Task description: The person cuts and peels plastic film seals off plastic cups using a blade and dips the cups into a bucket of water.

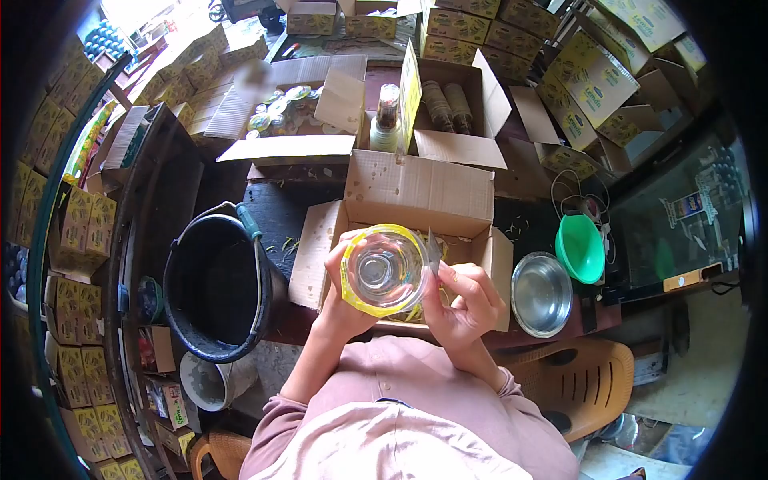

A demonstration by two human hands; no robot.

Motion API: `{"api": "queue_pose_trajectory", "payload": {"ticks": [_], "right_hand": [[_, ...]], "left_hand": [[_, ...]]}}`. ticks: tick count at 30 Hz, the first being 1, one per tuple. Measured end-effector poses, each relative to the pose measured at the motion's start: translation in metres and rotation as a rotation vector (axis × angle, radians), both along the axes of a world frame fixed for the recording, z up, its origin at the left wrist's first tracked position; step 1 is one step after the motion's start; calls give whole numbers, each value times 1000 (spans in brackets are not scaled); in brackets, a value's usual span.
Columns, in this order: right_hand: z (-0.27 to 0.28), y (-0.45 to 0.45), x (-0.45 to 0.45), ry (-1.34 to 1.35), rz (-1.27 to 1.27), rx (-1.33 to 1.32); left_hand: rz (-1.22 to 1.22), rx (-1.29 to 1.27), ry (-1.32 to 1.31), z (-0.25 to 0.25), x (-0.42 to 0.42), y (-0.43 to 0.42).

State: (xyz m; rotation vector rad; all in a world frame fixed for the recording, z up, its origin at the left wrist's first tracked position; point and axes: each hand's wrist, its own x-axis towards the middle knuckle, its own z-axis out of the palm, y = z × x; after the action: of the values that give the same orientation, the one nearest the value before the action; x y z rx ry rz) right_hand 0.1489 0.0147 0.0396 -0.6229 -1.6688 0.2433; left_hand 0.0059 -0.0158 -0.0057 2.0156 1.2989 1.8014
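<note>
My left hand [342, 300] is wrapped round the side of a clear plastic cup [374, 268] with a yellow band at its rim. The cup faces the camera, so I look along its length at the round end. At the cup's right side, my right hand [464, 298] pinches a thin, greyish see-through piece of film [434, 250] between thumb and forefinger. Whether the film is joined to the cup, I cannot tell. Below both hands stands an open cardboard box [420, 188] with yellow shreds inside, partly hidden by the hands and cup.
A black bucket [180, 288] is on the left; a steel bowl [542, 294] and green bowl [580, 248] are on the right. Behind are a carton flap [288, 148] by lidded cups, a bottle [386, 132] and a carton with cup stacks [448, 104]. An orange chair [592, 376] stands close.
</note>
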Motion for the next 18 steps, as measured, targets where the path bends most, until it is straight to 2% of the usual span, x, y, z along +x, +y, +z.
{"api": "queue_pose_trajectory", "payload": {"ticks": [3, 6, 11, 13, 14, 16, 18], "right_hand": [[-2, -1, 0, 4, -5, -6], [-1, -1, 1, 0, -20, -12], [-1, 2, 4, 65, 45, -110], [-1, 1, 5, 99, 40, -136], [-1, 1, 6, 118, 38, -149], [-2, -1, 5, 116, 44, -127], [-2, -3, 4, 102, 46, -113]], "left_hand": [[-26, -19, 20, 2, -1, 1], [-136, -73, -94, 6, 3, 0], [-40, -85, 109, 15, 3, -8], [81, -115, 354, 23, -4, -9], [-15, -145, 115, 10, -2, -7], [-100, -238, -172, -2, 3, -6], [-132, -281, -294, -6, 4, -7]]}}
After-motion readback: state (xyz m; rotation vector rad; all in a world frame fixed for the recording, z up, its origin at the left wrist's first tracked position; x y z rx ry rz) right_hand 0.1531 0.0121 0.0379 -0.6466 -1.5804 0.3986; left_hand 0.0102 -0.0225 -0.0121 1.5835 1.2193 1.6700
